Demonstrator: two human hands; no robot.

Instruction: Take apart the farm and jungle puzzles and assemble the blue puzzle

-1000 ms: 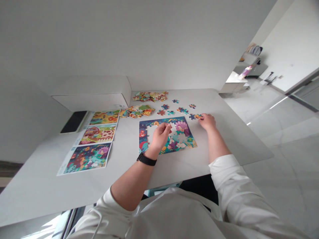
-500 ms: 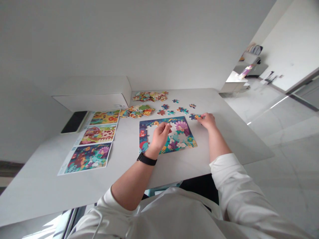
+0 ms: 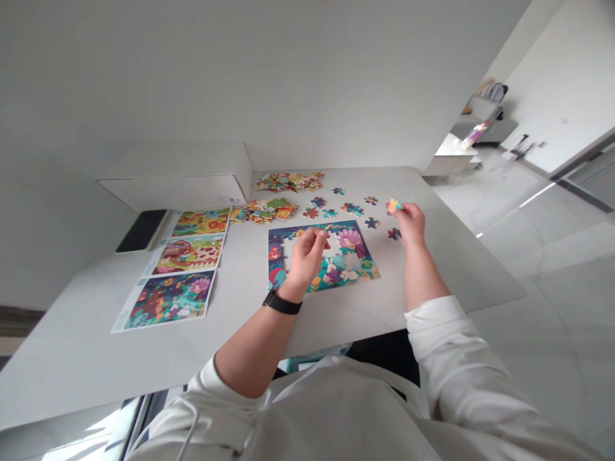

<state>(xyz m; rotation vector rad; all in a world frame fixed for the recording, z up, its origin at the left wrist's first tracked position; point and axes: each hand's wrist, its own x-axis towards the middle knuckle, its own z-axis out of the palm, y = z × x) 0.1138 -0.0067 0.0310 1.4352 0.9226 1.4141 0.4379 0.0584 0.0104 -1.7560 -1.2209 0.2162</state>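
Note:
My right hand [image 3: 412, 223] pinches an orange and teal puzzle piece [image 3: 393, 206], raised above the table to the right of the loose pieces. Over the partly filled jigsaw puzzle [image 3: 353, 275], my left hand [image 3: 307, 256] is closed, thumb against fingers. A small dark red puzzle piece [image 3: 327, 244] shows at its fingertips, mostly hidden by the hand. The puzzle has a dark blue border, a pink peacock at the right and white rabbits below. White gaps show in its middle, and my left hand covers part of it. Near my right hand lies a dark puzzle piece [image 3: 394, 234].
Several loose pieces [image 3: 352, 209] lie behind the puzzle. Two heaps of pieces, a nearer pile [image 3: 264, 211] and a farther pile [image 3: 288, 182], sit by a white box [image 3: 177, 189]. At the left are a picture sheet [image 3: 180, 294] and a phone [image 3: 141, 230]. A wall [image 3: 307, 89] borders the table.
My right hand has lifted the orange puzzle piece off the table and moved slightly away from me and to the right. Two dark pieces now show below it. My left hand has barely moved.

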